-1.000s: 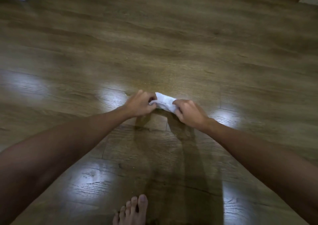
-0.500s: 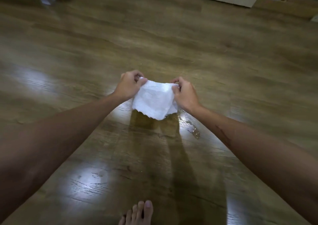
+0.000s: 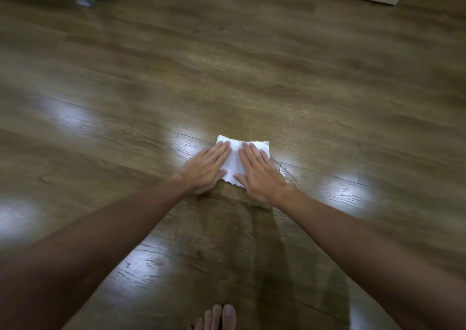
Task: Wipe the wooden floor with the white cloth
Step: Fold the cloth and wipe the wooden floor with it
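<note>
Glossy floor (image 3: 252, 72) lay under the cloth (image 3: 235, 164); 2 flat hands, left (image 3: 206, 169) and right (image 3: 259, 173), pressed it; uneven pressure could bunch it.

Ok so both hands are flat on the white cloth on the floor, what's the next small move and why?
Probably slide the white cloth toward the wet streak just to its right, keeping both palms down. The left hand and right hand already press it flat on the wooden floor, so a push should wipe.
</note>
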